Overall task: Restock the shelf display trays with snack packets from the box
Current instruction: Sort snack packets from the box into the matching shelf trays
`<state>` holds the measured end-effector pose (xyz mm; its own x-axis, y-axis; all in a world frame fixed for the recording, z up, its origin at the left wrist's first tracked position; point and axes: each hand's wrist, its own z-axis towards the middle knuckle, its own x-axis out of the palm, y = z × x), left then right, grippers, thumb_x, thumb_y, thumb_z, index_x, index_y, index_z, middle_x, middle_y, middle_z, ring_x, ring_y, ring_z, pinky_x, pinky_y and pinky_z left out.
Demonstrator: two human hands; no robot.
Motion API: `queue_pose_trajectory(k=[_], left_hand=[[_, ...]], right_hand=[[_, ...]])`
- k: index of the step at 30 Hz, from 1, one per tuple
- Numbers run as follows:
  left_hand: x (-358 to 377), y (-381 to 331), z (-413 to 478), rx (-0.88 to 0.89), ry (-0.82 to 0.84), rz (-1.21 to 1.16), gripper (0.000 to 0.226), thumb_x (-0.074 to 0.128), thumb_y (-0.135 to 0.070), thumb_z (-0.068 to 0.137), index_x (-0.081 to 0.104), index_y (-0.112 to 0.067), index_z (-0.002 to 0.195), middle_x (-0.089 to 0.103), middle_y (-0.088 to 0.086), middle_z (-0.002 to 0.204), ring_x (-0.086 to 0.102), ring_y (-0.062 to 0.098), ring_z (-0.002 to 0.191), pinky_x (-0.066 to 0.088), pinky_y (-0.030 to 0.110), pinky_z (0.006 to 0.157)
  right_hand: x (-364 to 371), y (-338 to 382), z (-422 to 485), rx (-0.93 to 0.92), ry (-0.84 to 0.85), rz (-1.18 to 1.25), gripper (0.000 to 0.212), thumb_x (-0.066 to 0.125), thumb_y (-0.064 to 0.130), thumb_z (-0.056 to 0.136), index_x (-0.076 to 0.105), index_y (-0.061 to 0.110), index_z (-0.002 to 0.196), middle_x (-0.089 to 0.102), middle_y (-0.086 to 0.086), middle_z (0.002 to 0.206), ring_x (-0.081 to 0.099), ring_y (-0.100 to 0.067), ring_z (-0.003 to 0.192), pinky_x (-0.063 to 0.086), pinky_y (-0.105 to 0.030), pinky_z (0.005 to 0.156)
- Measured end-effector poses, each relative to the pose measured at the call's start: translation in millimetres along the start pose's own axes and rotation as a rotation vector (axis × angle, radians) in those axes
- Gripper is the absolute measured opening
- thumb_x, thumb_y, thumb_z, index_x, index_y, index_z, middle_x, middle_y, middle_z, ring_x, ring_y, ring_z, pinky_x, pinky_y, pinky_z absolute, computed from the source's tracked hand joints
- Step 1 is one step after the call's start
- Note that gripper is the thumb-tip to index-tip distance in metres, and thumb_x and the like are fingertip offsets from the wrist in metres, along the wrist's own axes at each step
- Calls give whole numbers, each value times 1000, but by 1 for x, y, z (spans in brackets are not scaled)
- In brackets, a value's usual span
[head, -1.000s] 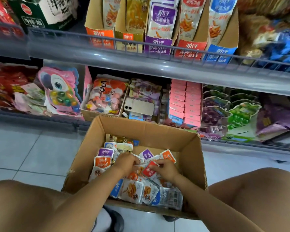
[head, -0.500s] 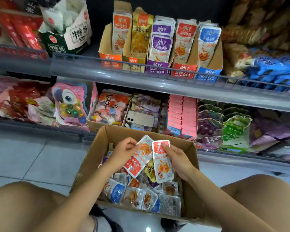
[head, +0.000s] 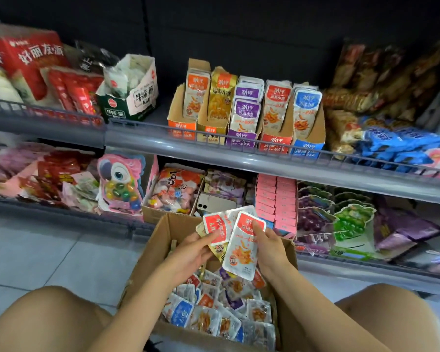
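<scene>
The person's bare knees [head: 48, 318] were nearest, one at each side of the cardboard box [head: 148, 252], which stood open on the tiled floor. In the bottom of the box lay many loose snack packets [head: 214, 316] with red, blue, orange and purple tops, all mixed together. Above the far half of the box both hands were raised. The left hand [head: 191, 252] gripped a small fan of red-topped packets [head: 215, 228] between thumb and fingers. The right hand [head: 269, 247] held a single red-topped packet [head: 241, 250] by its right edge, with the thumb on the front. This packet hung upright and touched the fan.

Just behind the box, on the lower shelf, a white phone [head: 215, 203] lay on some sweets. A parrot-shaped candy pack [head: 120, 184] was behind the box to the left, and pink cartons [head: 277, 199] were behind it to the right. Higher behind the box, on the upper shelf, five display trays [head: 247, 138] stood in a row: orange, gold, purple, red, blue. Each one held upright packets.
</scene>
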<state>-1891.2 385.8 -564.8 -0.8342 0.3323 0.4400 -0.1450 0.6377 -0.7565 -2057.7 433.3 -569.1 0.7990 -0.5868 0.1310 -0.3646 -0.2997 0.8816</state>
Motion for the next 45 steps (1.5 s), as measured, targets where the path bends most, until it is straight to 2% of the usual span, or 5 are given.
queue_pose_trajectory(k=[12,18,23,35,45], left_hand=[[-33,-29,4,204,-257,512,68,68,-82,48,65,-41,102,71,-9,106,66,19,102,49,50,95],[16,-64,-24,289,-133,638,32,69,-54,75,65,-33,98,72,-8,101,67,13,95,52,40,90],[42,-76,-36,300,-99,508,16,55,-45,90,49,-30,87,50,-19,80,49,-2,74,39,15,57],[65,-73,-18,247,-52,633,28,77,-16,76,64,-30,96,72,-9,100,66,5,91,52,28,85],[61,-124,-12,345,21,698,30,78,-18,75,64,-24,101,73,-9,96,68,3,90,54,23,80]], right_hand=[[-12,59,-25,-266,64,-299,26,52,31,95,64,12,81,70,-1,67,67,-9,53,50,-17,46],[10,74,-24,-361,226,-531,19,52,30,95,62,15,95,73,-4,87,71,-15,73,56,-22,63],[32,76,-21,-294,129,-413,22,57,35,92,56,15,102,72,-7,89,70,-20,74,55,-26,63],[40,106,-8,-374,-99,-8,18,56,26,93,49,14,105,67,-6,85,64,-15,68,52,-27,60],[2,168,7,-250,422,-181,30,39,19,100,53,16,127,64,-5,98,62,-15,89,52,-29,71]])
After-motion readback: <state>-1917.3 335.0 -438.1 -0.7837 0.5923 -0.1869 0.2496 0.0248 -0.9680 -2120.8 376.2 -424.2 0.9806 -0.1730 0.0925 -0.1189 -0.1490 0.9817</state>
